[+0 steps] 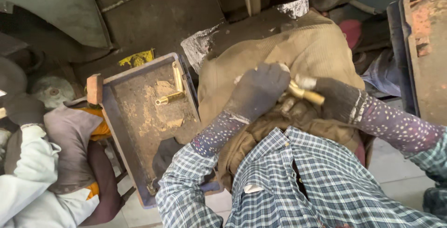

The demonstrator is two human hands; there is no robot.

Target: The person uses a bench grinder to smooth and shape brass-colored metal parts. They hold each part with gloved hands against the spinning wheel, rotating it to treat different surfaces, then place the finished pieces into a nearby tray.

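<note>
Both gloved hands meet over a tan cloth sack (pixel 321 46). Right hand (pixel 337 98) pinches a short brass tube fitting (pixel 308 95), long axis pointing left toward the left hand (pixel 258 90), which is curled closed over its other end.

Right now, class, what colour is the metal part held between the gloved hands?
Brass-yellow: the metal part shows best in the head view.

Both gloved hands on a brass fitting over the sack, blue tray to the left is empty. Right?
Not quite. The head view shows the tray is not empty: two brass fittings lie in its upper part, amid dust. The rest holds: left hand and right hand, both gloved, hold a brass fitting over the sack.
</note>
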